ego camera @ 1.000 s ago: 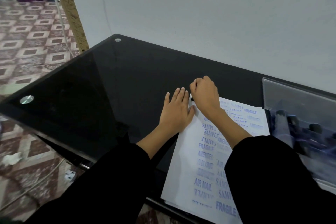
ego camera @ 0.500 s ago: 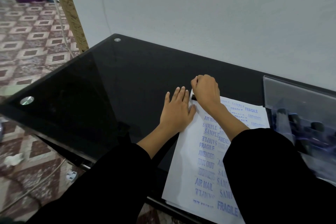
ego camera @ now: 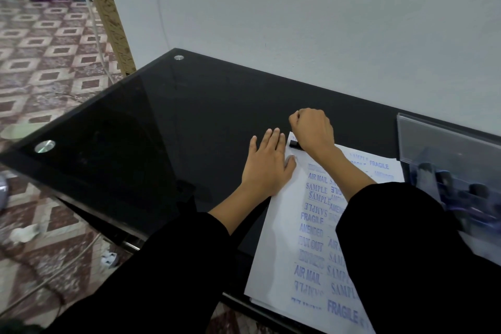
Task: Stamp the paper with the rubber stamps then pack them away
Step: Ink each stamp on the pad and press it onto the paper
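A white sheet of paper covered in blue stamped words lies on the black glass table. My right hand is curled round a black rubber stamp at the paper's far left corner; only the stamp's dark base shows under the fist. My left hand lies flat with straight fingers, half on the table and half on the paper's left edge, just left of the stamp. At the right edge a clear plastic case holds several dark-handled stamps, blurred.
A white wall runs right behind the table's far edge. The table's left and near edges drop to a patterned tile floor with a cable and small debris. A wooden door frame stands at the far left.
My right hand has lifted slightly at the paper's far corner, so the stamp's black base now shows beneath it. My left hand has stayed flat in place.
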{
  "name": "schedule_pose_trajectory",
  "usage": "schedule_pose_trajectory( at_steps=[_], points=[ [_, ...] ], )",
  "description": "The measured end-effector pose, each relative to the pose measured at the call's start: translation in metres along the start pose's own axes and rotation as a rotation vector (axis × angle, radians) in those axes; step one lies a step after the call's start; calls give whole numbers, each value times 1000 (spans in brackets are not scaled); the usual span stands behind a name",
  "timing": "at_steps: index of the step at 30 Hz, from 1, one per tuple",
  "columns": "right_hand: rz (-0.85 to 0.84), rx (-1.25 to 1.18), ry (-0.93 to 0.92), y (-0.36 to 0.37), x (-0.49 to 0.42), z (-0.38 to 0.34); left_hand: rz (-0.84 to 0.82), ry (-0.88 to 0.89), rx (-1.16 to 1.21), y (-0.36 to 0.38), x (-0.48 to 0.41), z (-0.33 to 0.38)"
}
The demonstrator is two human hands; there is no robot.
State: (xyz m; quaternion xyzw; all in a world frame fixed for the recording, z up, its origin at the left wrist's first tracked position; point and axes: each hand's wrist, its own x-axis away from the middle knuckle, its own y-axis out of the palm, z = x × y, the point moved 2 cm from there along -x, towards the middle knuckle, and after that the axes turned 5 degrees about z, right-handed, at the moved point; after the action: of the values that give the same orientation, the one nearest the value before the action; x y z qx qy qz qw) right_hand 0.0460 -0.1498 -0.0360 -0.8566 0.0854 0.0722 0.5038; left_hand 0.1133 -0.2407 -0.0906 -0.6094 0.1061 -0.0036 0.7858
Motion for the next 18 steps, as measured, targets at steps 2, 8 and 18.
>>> schedule_pose_trajectory(
  at_steps=[2,8,18],
  points=[
    [3,15,5,1,4,0,-3,2,-2,0,0,0],
    [66,28,-62,0,17,-1,-4,1,6,0,0,0],
    [1,7,-39,0,2,-1,-6,-1,22,-3,1,1]
  ],
)
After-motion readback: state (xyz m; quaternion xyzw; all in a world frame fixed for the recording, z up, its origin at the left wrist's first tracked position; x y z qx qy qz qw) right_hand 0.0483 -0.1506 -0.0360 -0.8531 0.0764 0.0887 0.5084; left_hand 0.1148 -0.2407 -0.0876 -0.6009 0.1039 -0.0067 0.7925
